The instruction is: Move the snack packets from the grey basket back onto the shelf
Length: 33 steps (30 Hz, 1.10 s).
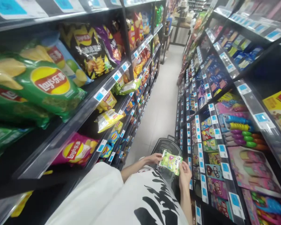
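Note:
Low in the aisle I hold a small green snack packet (170, 161) with both hands. My left hand (155, 157) grips its left edge with curled fingers. My right hand (184, 172) pinches its right edge from below. Just beyond the packet a black shopping basket (166, 145) stands on the floor. My white top with black print fills the bottom of the view.
Shelves line both sides of a narrow tiled aisle (162, 103). On the left hang bags of chips, a green Lay's bag (41, 86) nearest. On the right are candy and toy boxes (239, 132) with blue price tags. Further displays stand at the aisle's far end.

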### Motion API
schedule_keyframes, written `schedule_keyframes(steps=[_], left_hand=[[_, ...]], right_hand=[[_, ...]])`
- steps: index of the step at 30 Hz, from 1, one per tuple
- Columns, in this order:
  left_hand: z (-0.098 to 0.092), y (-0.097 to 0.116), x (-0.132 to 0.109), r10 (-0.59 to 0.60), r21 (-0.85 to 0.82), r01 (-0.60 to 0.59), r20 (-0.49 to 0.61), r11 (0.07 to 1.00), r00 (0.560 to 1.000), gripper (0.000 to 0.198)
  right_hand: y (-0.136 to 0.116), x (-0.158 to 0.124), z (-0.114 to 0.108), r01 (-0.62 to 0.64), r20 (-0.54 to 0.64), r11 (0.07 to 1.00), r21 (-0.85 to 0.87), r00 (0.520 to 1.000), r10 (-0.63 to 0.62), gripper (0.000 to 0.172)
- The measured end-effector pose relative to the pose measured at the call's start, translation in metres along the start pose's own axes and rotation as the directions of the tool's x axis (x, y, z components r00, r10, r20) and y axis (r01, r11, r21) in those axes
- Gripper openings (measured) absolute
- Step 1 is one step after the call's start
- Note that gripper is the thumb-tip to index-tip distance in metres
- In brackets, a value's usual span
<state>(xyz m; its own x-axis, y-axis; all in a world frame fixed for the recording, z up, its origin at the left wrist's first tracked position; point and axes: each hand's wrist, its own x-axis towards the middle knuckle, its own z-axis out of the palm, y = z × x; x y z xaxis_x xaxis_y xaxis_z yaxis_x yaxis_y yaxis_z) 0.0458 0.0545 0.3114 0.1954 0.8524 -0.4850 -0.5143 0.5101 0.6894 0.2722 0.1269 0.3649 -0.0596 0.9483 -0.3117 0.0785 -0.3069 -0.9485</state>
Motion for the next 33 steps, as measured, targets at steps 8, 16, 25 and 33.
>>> schedule_keyframes(steps=[8,16,25,33], left_hand=[[-0.021,0.032,0.005,-0.045,0.095,0.035,0.106,0.995,0.993,0.064],[-0.023,0.047,0.002,-0.117,0.347,0.013,0.282,0.938,0.952,0.070],[0.012,0.071,-0.044,-0.394,0.543,0.015,0.590,0.840,0.705,0.045],[0.022,0.104,-0.059,-0.471,0.570,0.006,0.673,0.822,0.570,0.036]], right_hand=[[-0.016,-0.025,0.025,-0.041,-0.181,0.998,0.041,0.982,0.048,0.052],[-0.034,-0.042,0.050,0.095,-0.472,0.944,-0.317,0.847,-0.244,0.034],[-0.070,-0.082,0.054,0.061,-0.635,0.998,-0.031,0.769,-0.067,0.033],[-0.072,-0.101,0.070,0.066,-0.681,0.997,-0.030,0.729,-0.069,0.030]])
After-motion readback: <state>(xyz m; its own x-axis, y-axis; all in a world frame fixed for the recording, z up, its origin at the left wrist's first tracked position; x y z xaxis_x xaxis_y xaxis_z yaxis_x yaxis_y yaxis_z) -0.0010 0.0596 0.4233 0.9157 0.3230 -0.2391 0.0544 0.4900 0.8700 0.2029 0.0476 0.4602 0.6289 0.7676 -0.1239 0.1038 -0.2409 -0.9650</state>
